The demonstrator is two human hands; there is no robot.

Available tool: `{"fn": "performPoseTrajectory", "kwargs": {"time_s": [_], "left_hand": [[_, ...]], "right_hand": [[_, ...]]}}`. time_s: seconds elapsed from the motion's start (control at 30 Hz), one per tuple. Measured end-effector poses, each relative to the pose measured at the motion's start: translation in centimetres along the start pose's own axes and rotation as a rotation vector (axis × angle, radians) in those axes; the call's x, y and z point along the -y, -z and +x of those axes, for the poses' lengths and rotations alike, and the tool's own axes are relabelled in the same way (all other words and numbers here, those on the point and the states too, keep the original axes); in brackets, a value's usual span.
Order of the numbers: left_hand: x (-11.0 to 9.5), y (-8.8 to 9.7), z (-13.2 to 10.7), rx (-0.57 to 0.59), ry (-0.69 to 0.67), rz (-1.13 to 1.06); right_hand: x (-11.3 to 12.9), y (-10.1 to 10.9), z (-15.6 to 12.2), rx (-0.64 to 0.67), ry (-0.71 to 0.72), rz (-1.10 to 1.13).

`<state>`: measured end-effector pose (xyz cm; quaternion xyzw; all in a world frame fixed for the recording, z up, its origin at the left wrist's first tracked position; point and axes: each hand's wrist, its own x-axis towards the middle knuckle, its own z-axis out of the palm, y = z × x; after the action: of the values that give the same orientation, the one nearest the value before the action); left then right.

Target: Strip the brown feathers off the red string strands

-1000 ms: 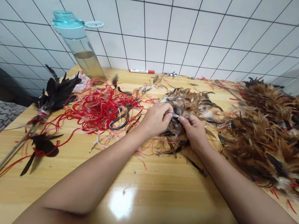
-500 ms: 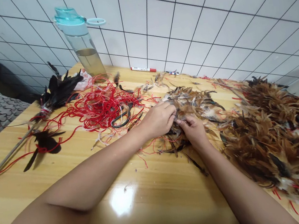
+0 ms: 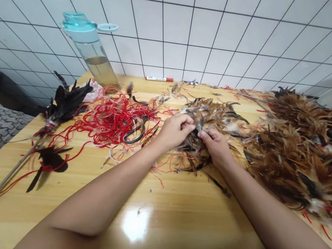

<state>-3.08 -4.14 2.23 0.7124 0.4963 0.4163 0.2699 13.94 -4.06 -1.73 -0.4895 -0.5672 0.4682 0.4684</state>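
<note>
1. Ctr of pale wooden table (image 3: 180, 222): low brown-and-black feather heap (image 3: 211, 113).
2. L of heap: tangled red string pile (image 3: 112, 118), w/ black oval loop (image 3: 134, 141) at its near R edge.
3. Far L: black feather bundle (image 3: 65, 98) at far end of thin grey stick (image 3: 14, 174); small black feather clump (image 3: 53, 159) R of stick.
4. Bhd string: tall clear bottle w/ teal lid (image 3: 99, 63).
5. R of bottle, nr white tiled wall (image 3: 188, 25): red-and-white marker (image 3: 159, 79).
6. R of heap: big brown feather pile (image 3: 295, 155).
</note>
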Motion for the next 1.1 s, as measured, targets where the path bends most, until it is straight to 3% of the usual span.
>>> {"fn": "performPoseTrajectory", "kwargs": {"time_s": [0.07,0.27,0.43,0.5,0.67,0.83,0.97,1.1], "left_hand": [[-0.2,-0.4,-0.1,0.074,0.043,-0.043],[0.0,-0.8,-0.2,0.094,0.086,-0.114],[0.9,0.7,0.5,-0.026,0.129,-0.167],[1.3,1.3,0.8,-0.013,0.082,-0.074],[2.1,1.5,0.6,0.222,-0.207,0.238],[2.2,0.8,-0.2,0.269,-0.331,0.495],[2.1,0.8,0.0,0.185,-0.306,0.388],[1.6,1.2,0.6,0.018,-0.063,0.034]], "right_hand": [[0.1,-0.2,-0.1,0.019,0.016,-0.031],[0.3,-0.5,-0.4,0.074,0.046,-0.088],[0.5,-0.2,-0.4,-0.009,0.011,-0.053],[0.5,-0.1,-0.3,-0.053,0.009,-0.031],[0.3,0.2,-0.1,-0.106,-0.003,-0.01],[0.2,0.0,-0.2,-0.082,0.018,0.025],[0.3,-0.1,-0.3,-0.072,0.011,0.043],[0.2,-0.2,-0.2,-0.07,0.031,-0.009]]}}
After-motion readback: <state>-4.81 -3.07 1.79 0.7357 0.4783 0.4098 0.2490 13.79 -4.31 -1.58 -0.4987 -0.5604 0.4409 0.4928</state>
